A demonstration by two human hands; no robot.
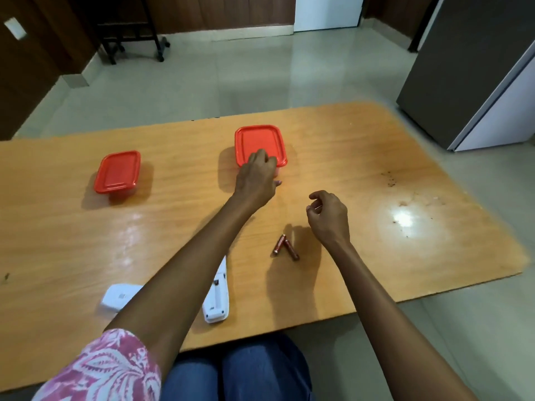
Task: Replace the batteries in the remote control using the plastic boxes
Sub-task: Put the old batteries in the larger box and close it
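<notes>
Two plastic boxes with red lids stand on the wooden table [376, 157]: one at the left [118, 172], one near the middle [259, 143]. My left hand [256, 176] reaches over the near edge of the middle box, fingertips on its lid and front side. My right hand [328, 217] hovers above the table with fingers loosely curled and nothing in them. Two reddish batteries [285, 248] lie crossed on the table just below my right hand. The white remote control [217, 296] lies back-up with its battery bay open, partly hidden by my left forearm. Its white cover [117, 296] lies to the left.
A grey and white refrigerator [474, 70] stands at the far right beyond the table. A dark metal stand on wheels [130, 39] is at the back left on the tiled floor. My knees in blue trousers [240, 371] are under the table's near edge.
</notes>
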